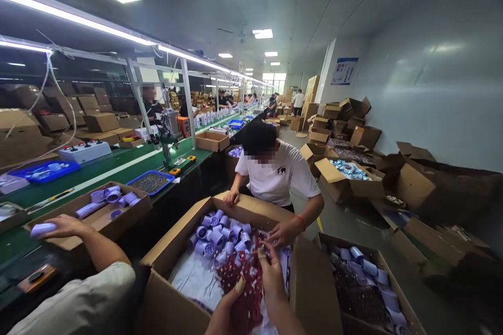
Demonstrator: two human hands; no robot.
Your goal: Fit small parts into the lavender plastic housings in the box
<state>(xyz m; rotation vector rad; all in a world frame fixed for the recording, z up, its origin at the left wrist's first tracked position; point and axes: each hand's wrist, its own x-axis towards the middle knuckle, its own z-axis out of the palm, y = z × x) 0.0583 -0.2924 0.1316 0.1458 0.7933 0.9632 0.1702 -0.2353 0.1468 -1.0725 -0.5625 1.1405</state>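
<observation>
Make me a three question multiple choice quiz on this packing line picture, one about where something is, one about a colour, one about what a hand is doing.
1. Where does the red netting lie?
A. in the big open carton
B. on the green bench
C. on the floor

2. What colour is the co-worker's shirt?
A. black
B. white
C. red

3. What is the right hand doing?
A. resting flat on the bench
B. holding a box lid
C. reaching into the carton, fingers at the netting

Answers:
1 A, the netting sits inside the carton beside the purple cylinders.
2 B, the T-shirt is plainly white.
3 C, it is over the netting with the left hand just below it; whether either one grips is not clear.
</observation>
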